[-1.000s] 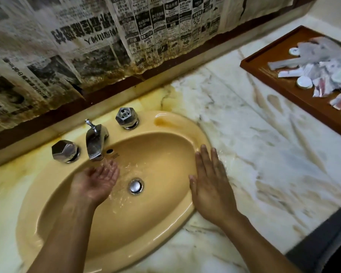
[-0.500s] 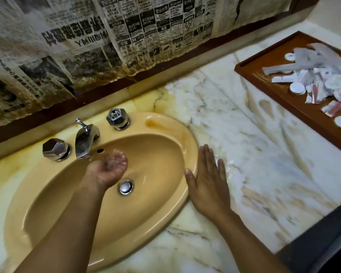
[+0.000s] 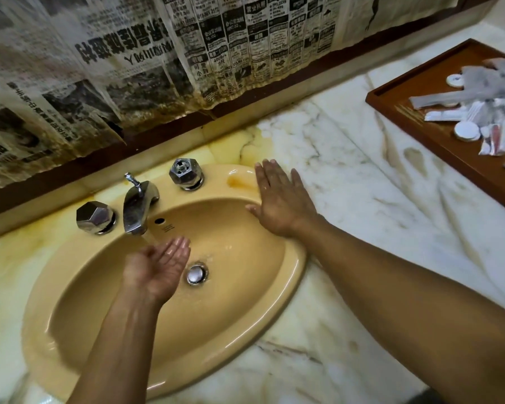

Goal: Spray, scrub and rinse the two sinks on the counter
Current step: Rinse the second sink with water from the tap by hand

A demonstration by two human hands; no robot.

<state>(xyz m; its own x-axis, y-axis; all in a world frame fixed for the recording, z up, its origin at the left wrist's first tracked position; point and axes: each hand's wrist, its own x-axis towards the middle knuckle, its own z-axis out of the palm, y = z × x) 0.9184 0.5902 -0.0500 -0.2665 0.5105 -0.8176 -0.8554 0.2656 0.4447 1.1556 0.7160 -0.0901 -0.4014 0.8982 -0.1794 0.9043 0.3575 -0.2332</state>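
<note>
A yellow oval sink [image 3: 79, 339] is set in a marble counter [image 3: 362, 217]. Its chrome spout [image 3: 136, 208] runs water, between a left knob [image 3: 95, 217] and a right knob [image 3: 185, 172]. My left hand [image 3: 155, 265] is cupped palm up in the bowl under the stream, beside the drain plug [image 3: 196, 274]. My right hand [image 3: 280, 199] lies flat, fingers straight, on the sink's far right rim next to an orange stain [image 3: 239, 181]. Only one sink is in view.
A wooden tray [image 3: 420, 112] with white sachets and round caps sits at the back right. Stained newspaper [image 3: 158, 62] hangs on the wall behind the taps. Yellow staining spreads over the counter around the sink.
My right hand slid from the sink's right side up along the rim to its far right corner. My left hand closed slightly, then opened cupped under the spout again.
</note>
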